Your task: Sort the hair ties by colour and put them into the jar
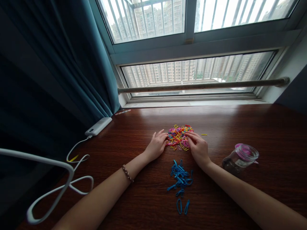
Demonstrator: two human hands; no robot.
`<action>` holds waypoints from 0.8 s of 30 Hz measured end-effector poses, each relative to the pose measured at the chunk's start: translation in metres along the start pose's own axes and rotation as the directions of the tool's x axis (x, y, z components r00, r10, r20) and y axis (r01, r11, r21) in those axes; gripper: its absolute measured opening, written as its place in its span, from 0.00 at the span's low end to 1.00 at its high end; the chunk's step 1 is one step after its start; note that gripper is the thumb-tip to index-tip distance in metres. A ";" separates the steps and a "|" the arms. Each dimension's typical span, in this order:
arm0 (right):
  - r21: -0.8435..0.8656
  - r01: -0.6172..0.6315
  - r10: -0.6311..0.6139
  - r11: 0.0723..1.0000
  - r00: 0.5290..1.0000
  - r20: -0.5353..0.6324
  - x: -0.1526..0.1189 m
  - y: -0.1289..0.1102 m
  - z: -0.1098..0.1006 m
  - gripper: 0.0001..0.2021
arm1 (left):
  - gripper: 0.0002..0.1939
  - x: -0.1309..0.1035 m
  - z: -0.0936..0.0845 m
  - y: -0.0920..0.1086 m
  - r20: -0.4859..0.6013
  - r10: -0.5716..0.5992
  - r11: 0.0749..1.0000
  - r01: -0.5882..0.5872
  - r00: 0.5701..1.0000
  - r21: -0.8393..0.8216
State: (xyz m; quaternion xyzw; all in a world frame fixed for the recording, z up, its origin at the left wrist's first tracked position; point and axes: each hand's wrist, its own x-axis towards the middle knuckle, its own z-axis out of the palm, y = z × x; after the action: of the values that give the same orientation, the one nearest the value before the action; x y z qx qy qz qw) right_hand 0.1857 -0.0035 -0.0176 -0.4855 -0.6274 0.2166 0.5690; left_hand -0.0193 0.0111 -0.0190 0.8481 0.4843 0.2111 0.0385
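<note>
Head view: on the glossy reddish-brown wooden tabletop (134, 134), the right hand (199, 148), its fingers bunched, grip impossible to tell, and the left hand (157, 144), fingers slightly apart, flank a heap of small multicoloured looped bands (178, 138), beyond the looser scatter of blue looped bands (181, 175).

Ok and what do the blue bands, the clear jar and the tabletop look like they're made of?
Blue bands: probably rubber or another elastic, with little shine, judging by their thin, bent loops.
Clear jar: glass or hard plastic, smooth and see-through with bright highlights; I can't tell which.
Tabletop: wood or wood-look laminate, glossy, with reddish-brown streaked grain and pale light reflecting off it.
</note>
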 end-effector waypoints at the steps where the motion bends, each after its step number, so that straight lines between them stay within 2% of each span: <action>1: 0.007 -0.009 0.009 1.000 1.000 0.000 0.000 0.001 0.000 0.11 | 0.13 0.000 -0.001 0.001 -0.001 0.003 1.000 -0.003 1.000 0.005; 7: 0.039 -0.047 0.048 0.998 0.999 -0.006 0.002 0.008 0.000 0.11 | 0.13 0.000 -0.002 0.002 -0.036 0.037 0.999 -0.037 0.999 0.019; 12: 0.082 -0.042 0.043 0.996 0.999 -0.015 0.001 0.006 -0.001 0.10 | 0.11 0.000 0.000 -0.002 -0.119 0.076 0.997 -0.077 0.990 -0.006; 16: 0.073 -0.046 0.045 0.996 0.999 0.023 -0.001 0.001 -0.001 0.10 | 0.09 0.001 0.000 -0.004 -0.191 0.042 0.996 -0.056 0.981 -0.069; 18: 0.057 0.003 -0.005 0.998 0.999 0.040 -0.004 -0.005 -0.001 0.10 | 0.07 0.001 -0.001 -0.005 -0.224 0.009 0.994 -0.032 0.975 -0.101; 21: 0.034 0.154 -0.156 0.988 0.983 0.098 -0.010 -0.017 -0.002 0.09 | 0.04 0.000 -0.003 -0.006 -0.275 -0.066 0.991 0.031 0.959 -0.130; 23: 0.048 0.268 -0.273 0.962 0.940 0.205 -0.017 -0.024 -0.005 0.09 | 0.02 0.000 -0.004 -0.006 -0.298 -0.126 0.986 0.087 0.946 -0.140; 24: 0.073 0.325 -0.332 0.943 0.901 0.279 -0.020 -0.027 -0.006 0.10 | 0.02 0.000 -0.004 -0.006 -0.303 -0.150 0.983 0.110 0.941 -0.144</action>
State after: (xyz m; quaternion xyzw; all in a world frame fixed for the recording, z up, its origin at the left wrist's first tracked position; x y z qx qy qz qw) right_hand 0.1791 -0.0342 -0.0038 -0.3291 -0.7734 0.1935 0.5062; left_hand -0.0258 0.0138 -0.0173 0.7661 0.5250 0.3697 0.0282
